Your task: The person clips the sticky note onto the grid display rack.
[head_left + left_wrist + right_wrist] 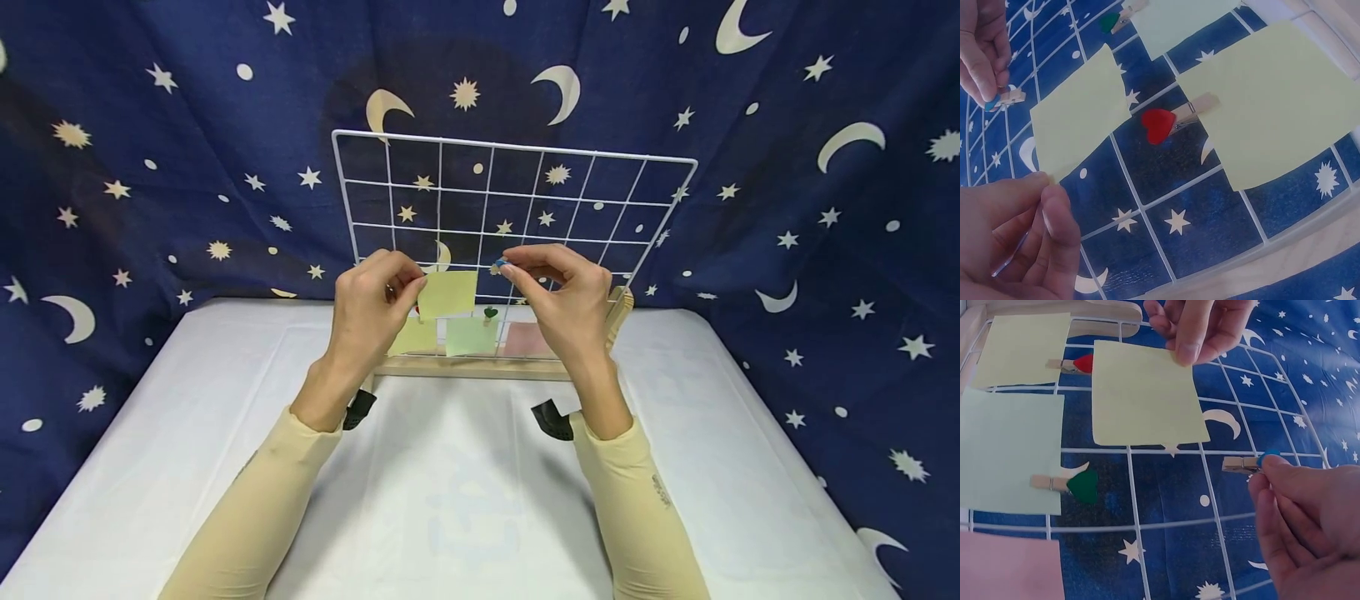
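Left hand (pixel 372 293): thumb and forefinger pinch the left corner of a yellow note (pixel 447 293), holding it flat against the wire grid (pixel 420 187).
Right hand (pixel 564 292): fingertips pinch a small wooden peg (pixel 500 265) with a blue tip; nothing else in it.
Note position: in the middle of the grid, its upper edge about level with a horizontal wire, above the clipped notes lower down.
Peg from note: just right of the note's upper right corner and apart from it; the right wrist view shows blue cloth between the two.
Peg axis: roughly level, running left to right, wooden jaws toward the note and blue end under the right hand's fingertips (pixel 1272 464).
Peg jaws: whether squeezed apart or together cannot be told.
Nearer hand: the right hand is the only one at the peg; the left is at the note's far-left corner.
Line of approach, as a judgement: the peg would have to travel left and slightly up to reach the note's top edge where it crosses a wire.
Clipped notes: a yellow one under a red-heart peg (pixel 1175 120) and a green one under a green-heart peg (pixel 1067 484), a pink note (pixel 525 338) to their right.
Stand: the grid rises from a wooden base (pixel 465 367) on the white desk (pixel 750 467).
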Tool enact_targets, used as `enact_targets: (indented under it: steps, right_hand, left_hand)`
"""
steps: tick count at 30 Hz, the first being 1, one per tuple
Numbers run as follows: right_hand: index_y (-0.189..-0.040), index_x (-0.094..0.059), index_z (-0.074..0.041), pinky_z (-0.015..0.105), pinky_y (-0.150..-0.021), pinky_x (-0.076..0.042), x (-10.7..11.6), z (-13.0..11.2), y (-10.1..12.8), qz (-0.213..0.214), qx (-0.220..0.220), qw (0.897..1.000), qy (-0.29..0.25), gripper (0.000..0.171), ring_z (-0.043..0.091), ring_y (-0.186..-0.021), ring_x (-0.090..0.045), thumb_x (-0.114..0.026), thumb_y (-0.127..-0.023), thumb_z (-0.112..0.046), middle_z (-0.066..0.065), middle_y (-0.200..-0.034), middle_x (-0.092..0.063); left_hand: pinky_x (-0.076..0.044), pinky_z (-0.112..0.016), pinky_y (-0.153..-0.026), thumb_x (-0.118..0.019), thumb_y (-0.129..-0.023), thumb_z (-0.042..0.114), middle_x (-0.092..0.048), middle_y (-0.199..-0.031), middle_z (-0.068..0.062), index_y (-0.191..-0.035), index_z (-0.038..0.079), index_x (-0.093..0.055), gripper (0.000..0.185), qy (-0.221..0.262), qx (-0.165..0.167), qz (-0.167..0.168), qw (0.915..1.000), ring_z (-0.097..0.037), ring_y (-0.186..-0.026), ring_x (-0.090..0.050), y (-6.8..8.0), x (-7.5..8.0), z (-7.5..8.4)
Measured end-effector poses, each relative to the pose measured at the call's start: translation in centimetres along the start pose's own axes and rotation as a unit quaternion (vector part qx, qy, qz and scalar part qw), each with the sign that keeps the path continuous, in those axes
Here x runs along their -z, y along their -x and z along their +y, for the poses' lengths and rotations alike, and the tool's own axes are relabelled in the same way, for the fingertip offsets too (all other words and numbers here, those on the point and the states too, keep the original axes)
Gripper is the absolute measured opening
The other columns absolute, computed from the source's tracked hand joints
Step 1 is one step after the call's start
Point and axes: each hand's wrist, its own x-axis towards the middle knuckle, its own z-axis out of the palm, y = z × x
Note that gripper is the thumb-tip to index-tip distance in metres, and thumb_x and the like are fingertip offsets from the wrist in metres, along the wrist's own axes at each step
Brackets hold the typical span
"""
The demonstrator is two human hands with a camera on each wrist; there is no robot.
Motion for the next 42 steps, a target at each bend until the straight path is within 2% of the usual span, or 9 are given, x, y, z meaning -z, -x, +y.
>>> enact_targets:
  steps: [8,18,22,30,42]
  right_hand:
    - [-0.098,-0.084,-0.007,0.016,-0.07,-0.056,-0.7,0.2,-0.2,0.024,0.014,1.0,0.008,0.014,0.023,-0.077,-0.078,-0.088,-0.085,-0.006,0.007,-0.091,-0.081]
    - [-0.095,-0.084,-0.007,0.016,-0.072,-0.056,-1.6,0.4,-0.3,0.05,0.016,0.999,0.003,0.012,0.025,-0.076,-0.078,-0.089,-0.084,-0.008,0.008,-0.09,-0.081]
    - [-0.095,-0.084,-0.007,0.018,-0.072,-0.058,-1.7,0.5,-0.2,0.05,0.004,0.999,-0.008,0.012,0.022,-0.076,-0.078,-0.089,-0.084,-0.008,0.007,-0.09,-0.081]
    - [-0.097,-0.085,-0.009,0.019,-0.072,-0.059,-1.8,0.6,0.0,0.05,-0.038,0.998,-0.009,0.013,0.01,-0.079,-0.076,-0.089,-0.085,-0.012,0.006,-0.093,-0.082]
    - [-0.095,-0.085,-0.007,0.019,-0.075,-0.059,-2.4,0.9,0.1,0.055,-0.053,0.997,-0.014,0.012,0.009,-0.078,-0.077,-0.09,-0.084,-0.012,0.008,-0.09,-0.081]
  left_hand:
    - [-0.049,-0.025,-0.061,-0.08,-0.091,0.0,-0.067,-0.077,-0.007,-0.088,0.003,-0.074,0.007,0.007,0.002,0.006,1.0,-0.014,-0.066,-0.06,-0.2,-0.4,-0.1]
    - [-0.049,-0.023,-0.061,-0.08,-0.091,0.001,-0.069,-0.079,-0.008,-0.089,0.002,-0.075,0.005,0.011,-0.004,0.013,0.9998,-0.015,-0.066,-0.061,-0.5,-0.4,-0.2]
    - [-0.05,-0.026,-0.061,-0.079,-0.092,0.0,-0.068,-0.079,-0.008,-0.089,0.002,-0.075,0.005,0.016,-0.002,0.015,0.9998,-0.015,-0.066,-0.061,-0.6,-0.5,-0.2]
    - [-0.051,-0.032,-0.061,-0.079,-0.091,0.0,-0.068,-0.078,-0.009,-0.089,0.002,-0.075,0.005,0.02,-0.002,0.017,0.9997,-0.017,-0.065,-0.06,-0.7,-0.8,-0.4]
    - [-0.05,-0.029,-0.06,-0.078,-0.093,0.001,-0.068,-0.079,-0.009,-0.089,0.002,-0.075,0.005,0.017,-0.003,0.017,0.9997,-0.017,-0.065,-0.061,-0.8,-1.2,-0.6]
